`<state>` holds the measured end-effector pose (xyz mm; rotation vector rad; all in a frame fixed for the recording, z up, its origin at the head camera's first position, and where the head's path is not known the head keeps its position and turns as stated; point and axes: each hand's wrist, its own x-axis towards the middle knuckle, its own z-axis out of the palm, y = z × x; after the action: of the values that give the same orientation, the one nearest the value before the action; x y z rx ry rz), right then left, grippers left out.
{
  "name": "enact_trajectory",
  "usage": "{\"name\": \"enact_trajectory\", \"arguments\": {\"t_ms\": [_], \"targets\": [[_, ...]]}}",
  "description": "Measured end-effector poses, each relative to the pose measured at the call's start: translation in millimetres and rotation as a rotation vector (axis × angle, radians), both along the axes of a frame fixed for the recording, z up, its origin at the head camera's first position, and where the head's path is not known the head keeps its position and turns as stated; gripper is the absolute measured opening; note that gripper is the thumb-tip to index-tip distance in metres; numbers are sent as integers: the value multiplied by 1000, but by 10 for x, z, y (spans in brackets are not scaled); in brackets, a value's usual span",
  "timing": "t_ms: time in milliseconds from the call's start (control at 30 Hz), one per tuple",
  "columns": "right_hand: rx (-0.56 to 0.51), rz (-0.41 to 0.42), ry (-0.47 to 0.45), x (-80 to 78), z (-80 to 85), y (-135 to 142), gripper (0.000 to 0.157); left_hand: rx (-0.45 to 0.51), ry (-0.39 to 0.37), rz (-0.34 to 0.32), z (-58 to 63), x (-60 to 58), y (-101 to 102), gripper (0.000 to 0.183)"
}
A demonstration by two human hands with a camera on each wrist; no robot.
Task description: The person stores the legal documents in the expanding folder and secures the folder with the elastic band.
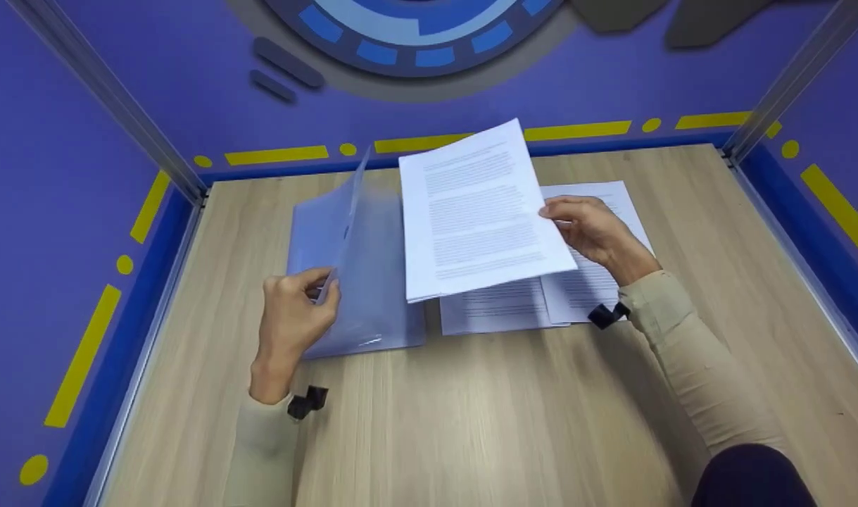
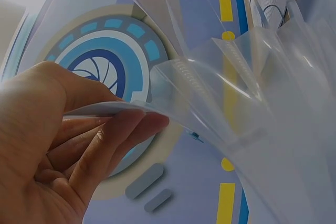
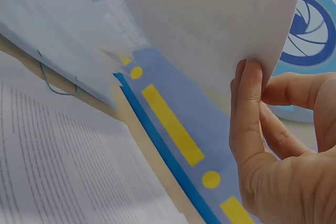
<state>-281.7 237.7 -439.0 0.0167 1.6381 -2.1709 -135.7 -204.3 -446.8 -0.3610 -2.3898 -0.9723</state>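
My left hand (image 1: 295, 317) pinches the raised cover of a clear plastic document folder (image 1: 379, 282) that lies on the table. In the left wrist view the thumb and fingers grip the cover's edge, and several transparent sleeves (image 2: 294, 103) fan out beyond it. My right hand (image 1: 594, 232) pinches the right edge of a printed paper sheaf (image 1: 481, 211), held tilted above the table just right of the folder. The right wrist view shows the sheaf's blank back (image 3: 210, 30) between thumb and fingers.
Two more printed paper stacks lie on the wooden table (image 1: 429, 422), partly under the raised sheaf: one on the left (image 1: 495, 310), one on the right (image 1: 590, 296). A purple wall (image 1: 189, 84) with yellow marks stands behind, and side walls flank the table.
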Motion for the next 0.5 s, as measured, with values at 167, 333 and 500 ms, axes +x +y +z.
{"name": "enact_trajectory", "arguments": {"t_ms": [167, 333, 500], "targets": [[17, 16, 4, -24, 0, -167, 15, -10, 3, 5, -4, 12, -3, 15], [25, 25, 3, -41, 18, -312, 14, -4, 7, -1, -7, 3, -1, 14], [21, 25, 1, -59, 25, -452, 13, 4, 7, 2, -8, -3, -3, 14]]}}
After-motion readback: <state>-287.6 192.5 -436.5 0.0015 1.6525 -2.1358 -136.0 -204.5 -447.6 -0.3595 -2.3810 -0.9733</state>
